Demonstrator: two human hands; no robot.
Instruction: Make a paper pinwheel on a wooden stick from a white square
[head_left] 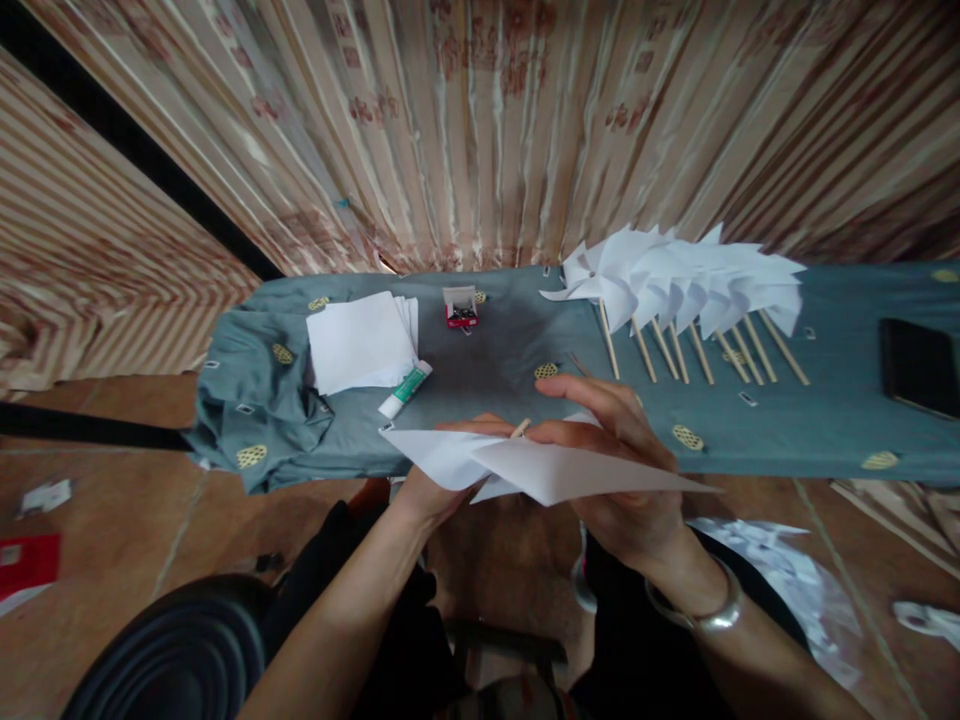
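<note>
A white paper pinwheel (555, 472) is held between my hands above the near edge of the cloth-covered table. The tip of a wooden stick (520, 428) shows just behind its folded blades. My left hand (431, 495) grips it from the left, with most of its fingers hidden behind the paper. My right hand (630, 450) closes on it from the right, its index finger raised and bent above the paper. Where the fingers meet the stick is partly hidden.
Finished pinwheels (682, 275) with wooden sticks lie overlapping at the back right. White paper sheets (360, 345), a green-and-white glue stick (406, 389) and a small red box (460, 308) of dark pieces are on the left. A black phone (919, 365) lies far right.
</note>
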